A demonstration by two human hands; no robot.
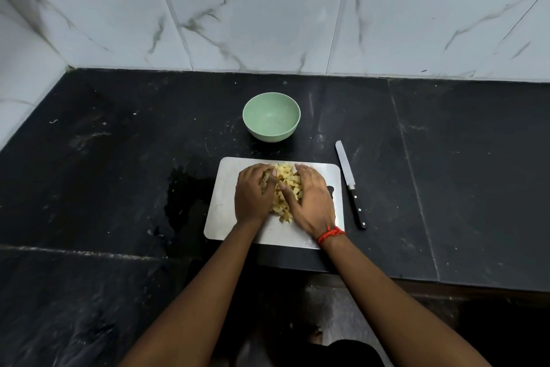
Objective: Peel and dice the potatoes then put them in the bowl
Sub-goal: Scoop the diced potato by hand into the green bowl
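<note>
At the centre of the frame, the diced potatoes (287, 188) are being cupped on the cutting board (327, 176) between the left hand (253, 195) and right hand (312, 197), both loosely spread, seemingly to be lifted into the empty bowl (271, 116) just above.

The round bowl (271, 116) was pale green, the diced potato pieces (286, 188) yellow, the stone counter (119, 158) black, the wall tiles (262, 15) white with grey veins.
</note>
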